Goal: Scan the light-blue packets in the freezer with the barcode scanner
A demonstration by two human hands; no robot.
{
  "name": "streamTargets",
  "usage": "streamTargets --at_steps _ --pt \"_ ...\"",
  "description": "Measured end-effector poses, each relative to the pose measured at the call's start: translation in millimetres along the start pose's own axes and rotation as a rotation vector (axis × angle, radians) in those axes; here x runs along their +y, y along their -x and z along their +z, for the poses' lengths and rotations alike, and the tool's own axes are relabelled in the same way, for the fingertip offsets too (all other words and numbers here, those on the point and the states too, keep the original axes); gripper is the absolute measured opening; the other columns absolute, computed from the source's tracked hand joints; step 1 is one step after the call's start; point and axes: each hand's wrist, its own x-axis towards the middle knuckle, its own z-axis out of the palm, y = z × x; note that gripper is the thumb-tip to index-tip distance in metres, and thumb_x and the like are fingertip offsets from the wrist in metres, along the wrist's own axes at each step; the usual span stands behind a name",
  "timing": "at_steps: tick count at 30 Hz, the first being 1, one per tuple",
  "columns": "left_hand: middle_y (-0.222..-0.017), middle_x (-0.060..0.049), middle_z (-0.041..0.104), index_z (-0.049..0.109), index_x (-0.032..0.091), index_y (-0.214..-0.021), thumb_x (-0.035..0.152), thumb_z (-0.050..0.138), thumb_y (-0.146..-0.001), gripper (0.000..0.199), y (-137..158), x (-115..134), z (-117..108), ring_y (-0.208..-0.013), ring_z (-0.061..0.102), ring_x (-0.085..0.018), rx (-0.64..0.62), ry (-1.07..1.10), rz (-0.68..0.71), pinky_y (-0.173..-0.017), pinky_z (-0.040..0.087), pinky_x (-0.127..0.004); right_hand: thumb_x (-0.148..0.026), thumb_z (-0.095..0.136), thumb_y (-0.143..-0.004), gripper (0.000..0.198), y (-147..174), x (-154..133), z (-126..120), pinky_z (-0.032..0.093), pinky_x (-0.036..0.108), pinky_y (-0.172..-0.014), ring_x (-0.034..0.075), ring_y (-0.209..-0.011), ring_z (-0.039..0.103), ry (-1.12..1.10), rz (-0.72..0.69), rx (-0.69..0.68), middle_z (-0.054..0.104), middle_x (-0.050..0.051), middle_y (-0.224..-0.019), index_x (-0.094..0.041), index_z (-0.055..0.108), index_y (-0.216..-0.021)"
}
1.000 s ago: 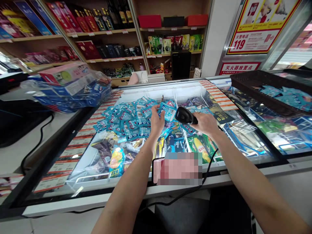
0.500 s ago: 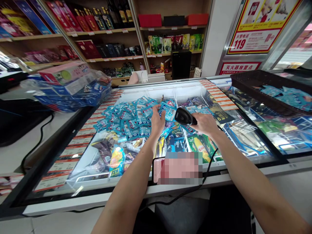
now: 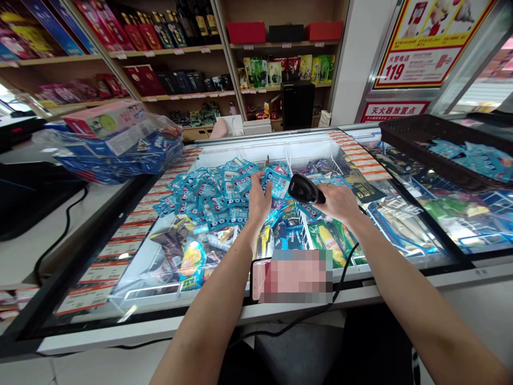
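Observation:
My right hand (image 3: 340,203) is wrapped round the handle of a black barcode scanner (image 3: 302,189), its head turned to the left. Just left of it, my left hand (image 3: 259,197) grips a blue snack packet (image 3: 278,183) between thumb and fingers; the white label side of the packet faces the scanner. Many similar blue packets (image 3: 216,195) lie in a loose heap on the glass top of a chest freezer (image 3: 132,256), left of and beyond my left hand. A black cable runs down from the scanner past a phone (image 3: 261,280) on the freezer's front edge.
Plastic-wrapped boxes (image 3: 116,141) stand at the left. On the right, a brown basket (image 3: 444,160) holds more blue packets. Beneath the glass lie ice-cream packs (image 3: 192,264). Behind the freezer are shelves (image 3: 176,51) of goods and a black box-shaped unit (image 3: 297,107).
The scanner head has tilted slightly in my right hand. My left hand and the packet in it have barely moved.

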Motion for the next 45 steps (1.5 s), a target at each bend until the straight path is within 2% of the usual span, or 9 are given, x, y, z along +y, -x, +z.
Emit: streamTargets --at_steps 6,13,15,20,22,29,37,41,45 --pt "-0.119 -0.014 0.055 0.043 0.018 -0.126 0.041 0.042 -0.093 0.040 -0.8 -1.2 2.0 -0.114 0.052 -0.027 0.077 -0.162 0.129 -0.097 0.042 -0.043 -0.049 0.054 -0.082 0.037 -1.2 6.8 -3.5 0.033 0.030 -0.061 0.023 -0.076 0.063 0.029 0.186 0.066 0.070 0.008 -0.090 -0.019 0.063 -0.101" --pt "-0.127 -0.015 0.051 0.054 0.022 -0.122 0.030 0.044 -0.091 0.034 2.7 4.7 -0.7 -0.120 0.046 -0.032 0.117 -0.397 0.155 -0.101 0.033 -0.052 -0.049 0.057 -0.079 0.040 -2.4 13.5 -2.5 0.033 0.030 -0.061 0.025 -0.077 0.062 0.033 0.241 0.111 0.070 0.008 -0.086 -0.019 0.063 -0.105" --pt "-0.130 -0.010 0.052 0.058 0.026 -0.116 0.029 0.042 -0.092 0.030 3.7 7.1 -0.4 -0.122 0.045 -0.030 0.059 -0.423 0.239 -0.103 0.031 -0.051 -0.050 0.057 -0.079 0.042 -2.5 14.0 -2.2 0.033 0.031 -0.061 0.025 -0.077 0.062 0.036 0.237 0.111 0.070 0.009 -0.087 -0.019 0.063 -0.106" --pt "-0.119 -0.007 0.062 0.064 0.027 -0.110 0.037 0.043 -0.092 0.029 5.6 12.0 4.3 -0.115 0.052 -0.025 -0.314 -0.442 0.465 -0.104 0.030 -0.047 -0.051 0.056 -0.079 0.040 -2.7 13.8 -2.7 0.034 0.031 -0.062 0.025 -0.077 0.062 0.029 0.243 0.109 0.070 0.009 -0.086 -0.019 0.063 -0.103" --pt "-0.113 -0.007 0.065 0.065 0.026 -0.106 0.038 0.044 -0.092 0.028 6.2 11.7 5.8 -0.110 0.055 -0.025 -0.340 -0.457 0.452 -0.102 0.032 -0.048 -0.051 0.056 -0.079 0.040 -2.9 13.8 -2.8 0.034 0.032 -0.062 0.026 -0.078 0.062 0.030 0.250 0.106 0.070 0.009 -0.086 -0.019 0.063 -0.103" --pt "-0.107 -0.010 0.066 0.067 0.022 -0.100 0.029 0.040 -0.092 0.028 4.3 1.4 4.6 -0.105 0.057 -0.026 -0.206 -0.525 0.340 -0.102 0.032 -0.050 -0.046 0.058 -0.079 0.034 -2.5 17.5 -3.2 0.034 0.031 -0.061 0.026 -0.079 0.062 0.040 0.265 0.099 0.070 0.009 -0.087 -0.020 0.064 -0.099" --pt "-0.110 -0.007 0.067 0.068 0.027 -0.096 0.013 0.040 -0.087 0.033 2.3 -3.3 4.9 -0.128 0.047 -0.027 -0.096 -0.504 0.235 -0.113 0.017 -0.058 -0.049 0.054 -0.081 0.038 -4.9 31.2 -15.8 0.035 0.031 -0.062 0.026 -0.078 0.062 0.082 0.269 0.159 0.070 0.011 -0.086 -0.018 0.064 -0.100" --pt "-0.124 -0.008 0.062 0.065 0.025 -0.107 0.008 0.039 -0.084 0.039 -0.2 -2.8 3.6 -0.133 0.042 -0.027 -0.093 -0.513 0.271 -0.115 0.013 -0.059 -0.051 0.054 -0.080 0.039 -9.7 44.7 -21.4 0.034 0.030 -0.060 0.025 -0.075 0.062 0.136 0.232 0.157 0.070 0.010 -0.085 -0.018 0.064 -0.098" --pt "-0.134 -0.007 0.056 0.055 0.022 -0.125 0.006 0.034 -0.085 0.048 -1.4 -1.6 2.7 -0.136 0.039 -0.021 -0.222 -0.575 0.385 -0.117 0.017 -0.051 -0.051 0.054 -0.081 0.040 -5.2 56.6 -13.7 0.034 0.030 -0.061 0.026 -0.077 0.063 0.158 0.221 0.166 0.069 0.010 -0.086 -0.017 0.063 -0.101"
